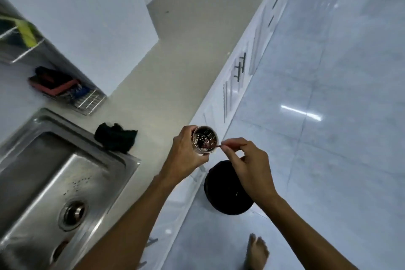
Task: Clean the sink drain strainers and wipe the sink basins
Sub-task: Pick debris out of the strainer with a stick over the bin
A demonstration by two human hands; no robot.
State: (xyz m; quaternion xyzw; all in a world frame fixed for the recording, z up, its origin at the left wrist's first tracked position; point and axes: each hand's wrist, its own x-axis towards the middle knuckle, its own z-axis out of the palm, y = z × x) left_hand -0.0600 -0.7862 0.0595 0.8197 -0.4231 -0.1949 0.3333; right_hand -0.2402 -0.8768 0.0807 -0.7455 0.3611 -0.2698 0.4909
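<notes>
Left hand (186,151) wraps strainer (204,140), held over counter edge. Right hand (247,162) pinches thin stick (215,146) poking into it. Black bin (225,188) at 6 o'clock below. Sink basin (65,171) at 9, black cloth (116,138) beyond.

A pale countertop (157,76) is running from seven o'clock toward twelve, white wall (83,11) bordering it at ten. White cabinet fronts (243,76) with dark bar handles (241,66) are dropping to a glossy tiled floor (328,72) at three o'clock, a ceiling light's reflection (301,112) glinting there.
</notes>
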